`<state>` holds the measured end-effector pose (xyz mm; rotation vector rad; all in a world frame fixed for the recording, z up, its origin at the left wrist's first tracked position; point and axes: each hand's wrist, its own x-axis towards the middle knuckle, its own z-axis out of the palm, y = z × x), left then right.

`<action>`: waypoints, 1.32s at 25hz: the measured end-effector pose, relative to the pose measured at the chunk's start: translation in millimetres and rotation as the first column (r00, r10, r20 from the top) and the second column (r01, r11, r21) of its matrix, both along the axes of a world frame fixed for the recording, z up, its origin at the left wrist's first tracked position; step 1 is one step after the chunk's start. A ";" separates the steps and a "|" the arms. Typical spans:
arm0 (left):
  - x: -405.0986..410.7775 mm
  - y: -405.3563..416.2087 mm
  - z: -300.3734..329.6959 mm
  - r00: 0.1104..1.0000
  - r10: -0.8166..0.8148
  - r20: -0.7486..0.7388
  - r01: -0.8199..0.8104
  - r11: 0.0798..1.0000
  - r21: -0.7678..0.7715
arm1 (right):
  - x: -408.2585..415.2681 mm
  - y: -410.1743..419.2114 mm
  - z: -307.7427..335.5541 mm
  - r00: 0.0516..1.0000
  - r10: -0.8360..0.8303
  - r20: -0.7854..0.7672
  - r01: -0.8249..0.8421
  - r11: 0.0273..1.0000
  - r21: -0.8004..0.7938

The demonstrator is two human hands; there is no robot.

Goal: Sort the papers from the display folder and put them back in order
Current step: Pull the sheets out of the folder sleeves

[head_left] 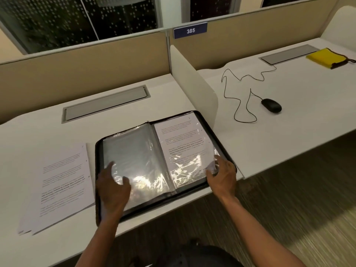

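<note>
Both hands sit on the open folder (163, 160) at the desk (38, 132) edge: left hand (113, 186) flat, fingers spread on an empty glossy sleeve (134, 151); right hand (223, 173) pinching the printed page (183, 139) at its lower corner. Thin, limp, slippery plastic likely snags paper, so grip corners. Loose sheets (61, 182) lie just left

This is an open-plan office or study hall with numbered seats. Long white tables (48, 132) are split into bays by a low white divider (192, 81). Behind the divider runs a beige partition (77, 74), with a blue plate reading 385 (190, 30) mounted above it. Each bay has a grey cable hatch (106, 105), and right of the divider lies a wired mouse (271, 105).
</note>
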<state>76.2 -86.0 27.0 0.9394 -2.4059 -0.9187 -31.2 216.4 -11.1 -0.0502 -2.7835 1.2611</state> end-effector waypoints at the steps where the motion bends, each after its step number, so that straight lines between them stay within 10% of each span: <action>1: -6.1 17.8 1.0 0.992 -0.120 -0.044 0.119 0.993 -0.007 | -2.8 -1.6 1.7 1.000 -0.023 -0.009 0.022 0.996 -0.084; 7: -48.4 128.8 -3.9 0.788 -0.611 0.078 0.614 0.789 -0.026 | -26.1 -5.8 29.6 0.917 -0.138 0.375 0.349 0.731 -0.586; 19: -76.2 134.9 -7.8 0.804 -0.594 0.033 0.593 0.804 0.041 | -20.2 6.1 36.4 0.990 -0.066 0.123 0.109 0.914 -0.390; 25: -69.8 134.6 -6.3 0.841 -0.541 -0.030 0.541 0.840 0.032 | 40.0 9.2 19.4 0.808 0.288 -0.514 -0.219 0.957 0.191; 28: -66.9 136.0 -5.7 0.838 -0.542 -0.068 0.544 0.839 0.013 | 51.8 0.5 -5.5 0.655 0.643 -0.396 -0.374 0.732 0.569; 33: -58.8 139.4 -1.6 0.836 -0.533 -0.127 0.531 0.846 -0.053 | 12.3 -25.0 5.3 0.732 0.682 0.004 -0.400 0.425 0.812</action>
